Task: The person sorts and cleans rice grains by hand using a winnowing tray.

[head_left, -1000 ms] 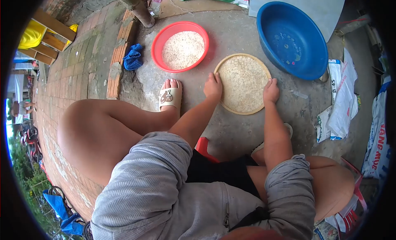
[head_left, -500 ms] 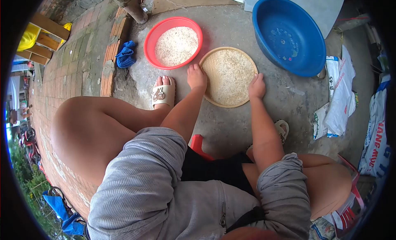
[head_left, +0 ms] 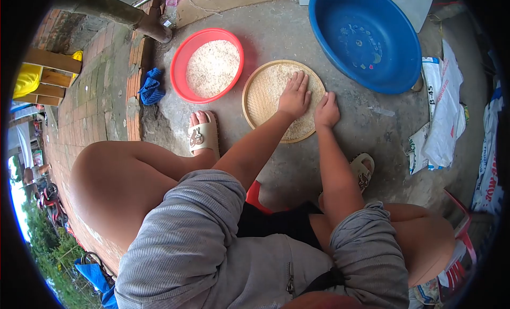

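Note:
On the ground in front of me lies a round woven bamboo winnowing basket holding pale rice grains. My left hand rests flat on the rice, its fingers stretched out toward the far rim. Part of the woven base on the left side shows bare. At the right rim, my right hand grips the basket's edge with curled fingers. To the left of the basket stands a red plastic basin with more whitish grain in it.
A large blue basin sits at the back right. White printed sacks lie along the right. A blue cloth is by the brick edge on the left, near my sandalled foot. A post stands at the back left.
My left hand has left the left rim and moved right onto the rice. Bare weave now shows at the basket's left. My right hand stays at the rim.

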Demonstrator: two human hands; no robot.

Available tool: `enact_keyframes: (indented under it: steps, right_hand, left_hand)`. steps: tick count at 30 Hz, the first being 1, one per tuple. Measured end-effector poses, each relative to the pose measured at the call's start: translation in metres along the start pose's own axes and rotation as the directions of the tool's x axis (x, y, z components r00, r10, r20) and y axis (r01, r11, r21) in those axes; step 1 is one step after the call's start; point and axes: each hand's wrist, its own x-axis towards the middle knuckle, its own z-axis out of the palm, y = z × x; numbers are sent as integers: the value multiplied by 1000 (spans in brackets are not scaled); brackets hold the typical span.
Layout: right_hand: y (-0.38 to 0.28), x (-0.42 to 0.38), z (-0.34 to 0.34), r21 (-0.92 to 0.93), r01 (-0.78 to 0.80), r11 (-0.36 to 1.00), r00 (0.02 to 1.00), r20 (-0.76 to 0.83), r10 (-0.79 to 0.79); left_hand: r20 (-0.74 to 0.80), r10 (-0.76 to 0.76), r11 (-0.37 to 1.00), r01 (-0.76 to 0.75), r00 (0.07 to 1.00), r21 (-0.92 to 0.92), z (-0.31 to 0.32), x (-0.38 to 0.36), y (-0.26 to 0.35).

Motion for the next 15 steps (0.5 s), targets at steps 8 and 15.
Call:
enact_keyframes:
  steps: [8,15]
  right_hand:
    - [6,2,7,53,-117,992,993,-27,118]
    - [8,3,10,47,-126,991,991,-44,128]
  left_hand:
    - [93,447,891,-433,890,-137,-4,-38,4]
    - [183,572,820,-555,799,-141,-3,-32,-5]
